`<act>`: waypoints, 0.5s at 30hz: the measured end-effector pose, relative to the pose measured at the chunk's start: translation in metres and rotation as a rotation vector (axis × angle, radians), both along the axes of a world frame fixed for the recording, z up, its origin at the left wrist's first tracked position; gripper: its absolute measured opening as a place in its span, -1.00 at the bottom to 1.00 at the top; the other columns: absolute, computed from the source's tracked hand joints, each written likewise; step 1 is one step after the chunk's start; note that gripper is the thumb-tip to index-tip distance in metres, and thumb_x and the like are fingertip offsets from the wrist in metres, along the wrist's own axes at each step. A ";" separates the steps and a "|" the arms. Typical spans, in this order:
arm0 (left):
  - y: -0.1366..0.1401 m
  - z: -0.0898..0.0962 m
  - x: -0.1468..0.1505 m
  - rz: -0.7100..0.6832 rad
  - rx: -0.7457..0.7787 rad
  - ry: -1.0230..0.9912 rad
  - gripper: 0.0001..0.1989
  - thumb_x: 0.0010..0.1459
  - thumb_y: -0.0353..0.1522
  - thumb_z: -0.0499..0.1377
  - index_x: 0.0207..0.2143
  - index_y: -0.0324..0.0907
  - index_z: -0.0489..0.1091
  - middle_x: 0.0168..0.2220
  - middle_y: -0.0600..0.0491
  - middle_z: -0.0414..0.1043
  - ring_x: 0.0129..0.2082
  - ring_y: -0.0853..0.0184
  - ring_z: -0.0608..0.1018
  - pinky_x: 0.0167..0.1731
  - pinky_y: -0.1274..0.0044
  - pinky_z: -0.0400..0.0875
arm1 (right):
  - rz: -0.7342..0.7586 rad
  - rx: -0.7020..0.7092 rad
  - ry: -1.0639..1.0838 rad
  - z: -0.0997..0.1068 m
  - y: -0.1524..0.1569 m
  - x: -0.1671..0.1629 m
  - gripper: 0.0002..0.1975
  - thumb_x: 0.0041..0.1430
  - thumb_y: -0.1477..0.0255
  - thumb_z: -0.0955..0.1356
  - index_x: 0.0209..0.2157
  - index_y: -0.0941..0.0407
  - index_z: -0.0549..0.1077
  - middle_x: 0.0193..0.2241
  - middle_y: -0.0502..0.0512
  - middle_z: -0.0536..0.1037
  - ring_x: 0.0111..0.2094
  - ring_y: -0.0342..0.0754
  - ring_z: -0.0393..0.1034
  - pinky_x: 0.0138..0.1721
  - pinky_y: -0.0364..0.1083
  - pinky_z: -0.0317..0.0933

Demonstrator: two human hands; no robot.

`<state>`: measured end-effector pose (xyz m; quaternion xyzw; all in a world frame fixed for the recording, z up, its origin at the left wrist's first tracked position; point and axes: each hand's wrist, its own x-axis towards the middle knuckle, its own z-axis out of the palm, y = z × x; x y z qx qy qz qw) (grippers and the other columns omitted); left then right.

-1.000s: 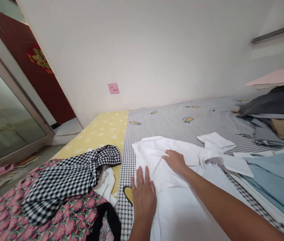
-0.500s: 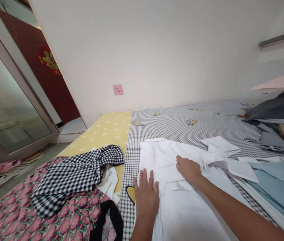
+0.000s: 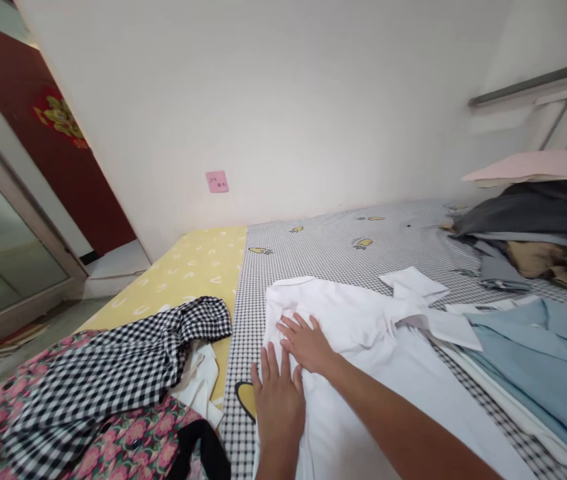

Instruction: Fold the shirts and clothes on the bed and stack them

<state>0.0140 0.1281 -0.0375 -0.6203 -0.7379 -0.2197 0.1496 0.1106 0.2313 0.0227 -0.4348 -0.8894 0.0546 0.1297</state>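
Observation:
A white shirt [image 3: 358, 393] lies spread on the checked bedsheet, its collar at the right and some wrinkles across its upper part. My left hand [image 3: 277, 393] rests flat along the shirt's left edge, fingers spread. Just above and to the right, my right hand [image 3: 307, 343] lies palm down on the shirt with its fingers apart. The two hands are close together, and neither grips the cloth.
To the left lie a black-and-white gingham garment [image 3: 128, 373] and a pink floral garment [image 3: 138, 443]. Light blue shirts [image 3: 523, 360] lie at the right, with a pile of dark clothes [image 3: 538, 213] behind. A wall [image 3: 283, 120] borders the bed's far side.
My right hand has moved left across the shirt, opening from curled fingers to a flat spread beside my left hand. The view has turned slightly right.

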 end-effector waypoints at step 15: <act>0.004 0.004 -0.006 0.004 0.016 0.214 -0.49 0.40 -0.23 -0.07 0.29 -0.19 0.33 0.35 -0.21 0.27 0.34 -0.08 0.32 0.30 0.00 0.15 | -0.176 -0.141 0.135 -0.014 -0.032 0.025 -0.40 0.46 0.11 0.10 0.45 -0.11 0.06 0.49 0.01 -0.11 0.49 0.17 -0.31 0.42 0.33 -0.35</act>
